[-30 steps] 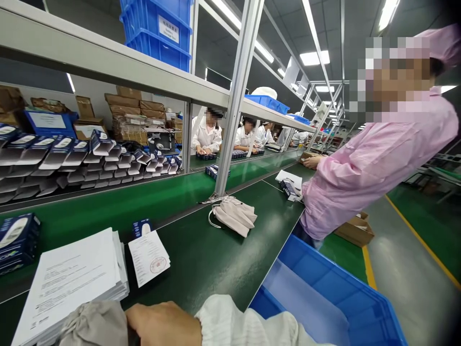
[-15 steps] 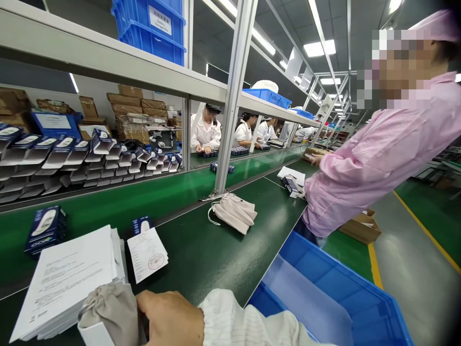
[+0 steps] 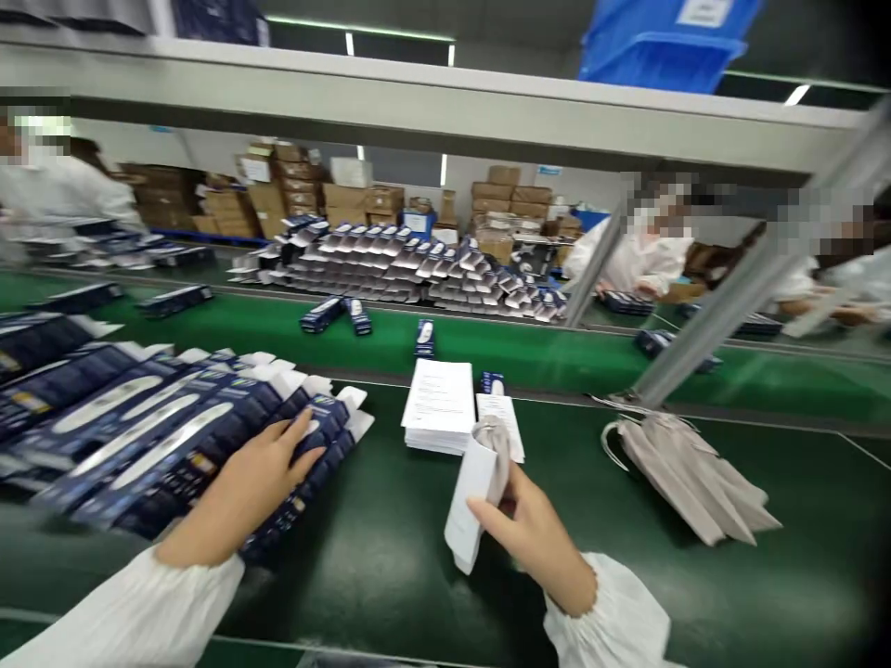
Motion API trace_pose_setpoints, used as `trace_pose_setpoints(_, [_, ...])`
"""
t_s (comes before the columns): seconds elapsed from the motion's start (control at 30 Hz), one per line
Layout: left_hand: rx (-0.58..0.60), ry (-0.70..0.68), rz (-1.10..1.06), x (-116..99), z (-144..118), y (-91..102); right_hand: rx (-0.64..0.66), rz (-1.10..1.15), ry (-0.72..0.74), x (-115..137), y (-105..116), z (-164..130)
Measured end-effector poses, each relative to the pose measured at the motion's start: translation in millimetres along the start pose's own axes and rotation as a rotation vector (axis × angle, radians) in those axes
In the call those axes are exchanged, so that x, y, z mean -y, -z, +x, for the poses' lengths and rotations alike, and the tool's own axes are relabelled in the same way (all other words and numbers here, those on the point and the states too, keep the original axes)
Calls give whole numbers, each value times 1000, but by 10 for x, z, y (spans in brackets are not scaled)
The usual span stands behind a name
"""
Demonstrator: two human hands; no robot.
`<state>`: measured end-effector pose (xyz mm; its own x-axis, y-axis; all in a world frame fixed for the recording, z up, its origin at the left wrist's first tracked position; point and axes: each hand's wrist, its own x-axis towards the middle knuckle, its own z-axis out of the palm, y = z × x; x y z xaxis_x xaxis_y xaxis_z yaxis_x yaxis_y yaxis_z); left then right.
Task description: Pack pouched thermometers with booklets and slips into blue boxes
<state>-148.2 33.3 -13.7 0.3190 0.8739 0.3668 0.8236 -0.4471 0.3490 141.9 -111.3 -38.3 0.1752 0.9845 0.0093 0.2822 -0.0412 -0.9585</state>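
Separately, hands point(image 3: 259, 471) point(image 3: 535, 536) touch oblong boxes point(image 3: 201, 431) and a wrinkled cloth pouch point(image 3: 498, 447).

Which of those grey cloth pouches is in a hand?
The pouch in the right hand, with white paper against it; the other pouches lie together on the table, farther right.

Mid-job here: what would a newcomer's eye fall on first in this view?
Probably the navy boxes massed at left, with the left grip at their right end. Next, near the centre, the grey pouch and white sheet held in the right grip, in front of the stacked printed papers. A pale cloth bundle lies at right on the dark green table.
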Motion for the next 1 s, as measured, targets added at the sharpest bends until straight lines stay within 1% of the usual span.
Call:
trace_pose_setpoints(0.03, [40, 14, 43, 49, -48, 79, 19, 6, -22, 8, -2, 5])
trace_pose_setpoints(0.07, [62, 39, 76, 46, -79, 139, 34, 9, -43, 19, -9, 5])
trace_pose_setpoints(0.1, [43, 79, 91, -4, -102, 178, 39, 14, -57, 37, -20, 2])
trace_pose_setpoints(0.13, [-10, 122, 77, -95, -126, 190, 34, 22, -65, 64, -34, 0])
trace_pose_setpoints(0.17, [-94, 167, 31, -215, -159, 172, 21, 34, -64, 100, -49, 2])
trace_pose_setpoints(0.2, [-184, 189, -60, -355, -206, 121, 7, 47, -53, 146, -64, 10])
trace_pose_setpoints(0.23, [-215, 157, -205, -503, -266, 39, -4, 56, -32, 199, -76, 23])
trace_pose_setpoints(0.27, [-196, 114, -336, -648, -336, -67, -11, 53, -3, 255, -82, 41])
trace_pose_setpoints(0.3, [-165, 78, -440, -781, -407, -187, -16, 29, 27, 310, -82, 60])
trace_pose_setpoints(0.33, [-105, 48, -561, -897, -471, -307, -19, -22, 55, 357, -73, 79])
trace_pose_setpoints(0.37, [-28, 48, -720, -990, -517, -413, -22, -92, 78, 393, -54, 96])
trace_pose_setpoints(0.4, [35, 78, -910, -1061, -539, -497, -22, -168, 98, 416, -26, 111])
trace_pose_setpoints(0.43, [110, 104, -1090, -1111, -535, -553, -19, -238, 116, 425, 14, 123])
trace_pose_setpoints(0.5, [272, 127, -1336, -1162, -460, -594, 3, -322, 143, 416, 132, 145])
trace_pose_setpoints(0.57, [365, 113, -1427, -1185, -341, -590, 27, -280, 147, 410, 298, 173])
trace_pose_setpoints(0.6, [372, 107, -1436, -1198, -287, -592, 20, -216, 134, 422, 393, 194])
trace_pose_setpoints(0.67, [343, 98, -1405, -1246, -217, -623, -11, -24, 89, 489, 574, 248])
trace_pose_setpoints(0.73, [310, 59, -1281, -1322, -209, -691, -55, 128, 83, 602, 694, 309])
trace_pose_setpoints(0.77, [282, 23, -1197, -1366, -224, -731, -94, 142, 114, 663, 716, 333])
trace_pose_setpoints(0.83, [200, -52, -1039, -1454, -271, -803, -202, 33, 222, 762, 674, 356])
trace_pose_setpoints(0.9, [99, -89, -930, -1532, -313, -844, -321, -185, 329, 791, 540, 335])
trace_pose_setpoints(0.93, [52, -98, -892, -1566, -325, -848, -349, -295, 366, 772, 456, 310])
trace_pose_setpoints(1.0, [-17, -120, -838, -1623, -321, -827, -344, -465, 417, 685, 297, 249])
